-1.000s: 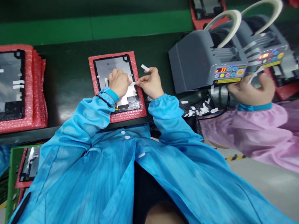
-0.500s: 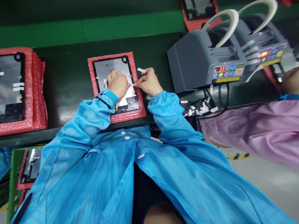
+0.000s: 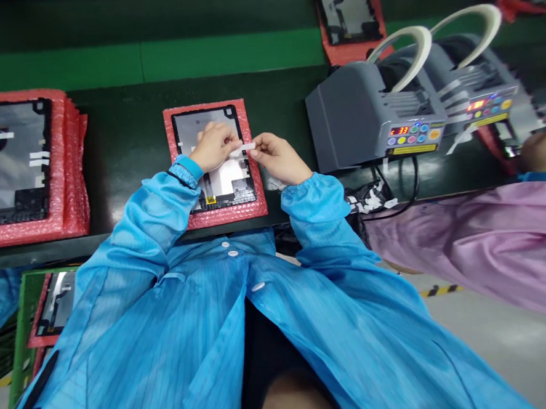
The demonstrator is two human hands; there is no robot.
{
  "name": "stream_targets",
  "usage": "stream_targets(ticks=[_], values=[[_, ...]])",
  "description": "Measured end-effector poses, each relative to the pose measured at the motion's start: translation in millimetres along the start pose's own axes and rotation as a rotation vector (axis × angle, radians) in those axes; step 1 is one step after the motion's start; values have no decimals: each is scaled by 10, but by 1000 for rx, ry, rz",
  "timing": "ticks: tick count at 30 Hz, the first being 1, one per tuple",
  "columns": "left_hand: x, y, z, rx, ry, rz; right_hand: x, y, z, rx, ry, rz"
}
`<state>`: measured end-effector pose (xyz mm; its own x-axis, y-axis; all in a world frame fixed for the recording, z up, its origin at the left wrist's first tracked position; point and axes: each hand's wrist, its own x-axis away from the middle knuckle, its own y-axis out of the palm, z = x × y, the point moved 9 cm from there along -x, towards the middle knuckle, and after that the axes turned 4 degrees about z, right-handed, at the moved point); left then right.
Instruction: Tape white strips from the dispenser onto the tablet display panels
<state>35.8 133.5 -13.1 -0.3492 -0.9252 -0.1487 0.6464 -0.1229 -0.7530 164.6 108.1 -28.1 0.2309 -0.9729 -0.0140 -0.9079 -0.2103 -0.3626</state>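
Note:
A short strip of white tape (image 3: 248,147) is stretched between my two hands, over the right edge of a tablet screen panel (image 3: 227,177). My left hand (image 3: 214,146) pinches the strip's left end and hovers over the panel, hiding part of its upper middle. The other end is pinched between the thumb and fingers of my right hand (image 3: 280,158), just beyond the panel's right side. Grey with a black frame, the panel lies face down on a red bubble-wrap sheet (image 3: 227,216).
At left stands a stack of similar panels (image 3: 15,158) on red bubble wrap. Two grey tape dispensers (image 3: 348,119) with white tape rolls sit at right. Tape scraps on black plastic (image 3: 372,197) lie by the table edge. A co-worker's pink sleeve (image 3: 478,235) reaches in from the right.
The tape strip that stuck up from my right hand now spans between both hands. My hands have lifted slightly from the panel's right edge, and my right hand has shifted a little to the right.

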Motion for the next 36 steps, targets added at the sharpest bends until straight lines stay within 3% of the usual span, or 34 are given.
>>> stream_targets(ticks=[8,17,24,29,36], values=[[18,80,-45,-65,-102,-92,5,-302,124,199,115,146],[-4,127,-97,-67,-105,-61,-154,-50,117,220,62,109],[-25,168,-131,-100,-108,61,-169,-37,82,390,166,133],[10,193,-147,-137,-111,31,-165,-18,36,433,165,124],[42,153,-132,-135,-42,99,-181,-101,70,501,281,120]])
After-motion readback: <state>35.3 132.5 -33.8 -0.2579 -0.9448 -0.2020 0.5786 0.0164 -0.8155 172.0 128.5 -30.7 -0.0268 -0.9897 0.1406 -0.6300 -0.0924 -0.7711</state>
